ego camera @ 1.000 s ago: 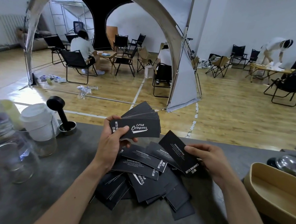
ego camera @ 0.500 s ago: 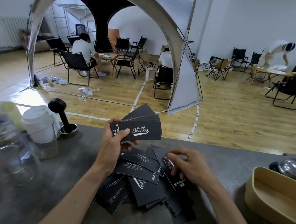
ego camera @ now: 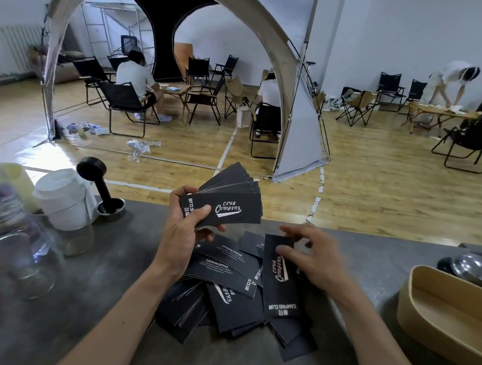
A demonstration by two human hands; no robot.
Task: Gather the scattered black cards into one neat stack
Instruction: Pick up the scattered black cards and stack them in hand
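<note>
Grey counter (ego camera: 73, 298), wooden hall floor (ego camera: 382, 182), left fingers (ego camera: 201, 211) gripping fanned cards (ego camera: 231, 202), right fingers (ego camera: 284, 251) pinching one card (ego camera: 279, 287).

From my remote seat, the black cards (ego camera: 225, 265) read as matt card stock with white print. The counter (ego camera: 96, 301) beneath looks like dull grey stone or concrete, faintly mottled. At left, the glass jars (ego camera: 21, 263) are clear and glossy, beside a white paper cup (ego camera: 64, 198). Lower right, the tan tray (ego camera: 454, 320) seems smooth matt plastic; behind it, a polished metal dome (ego camera: 476, 268). The floor (ego camera: 383, 179) is varnished wood.
</note>
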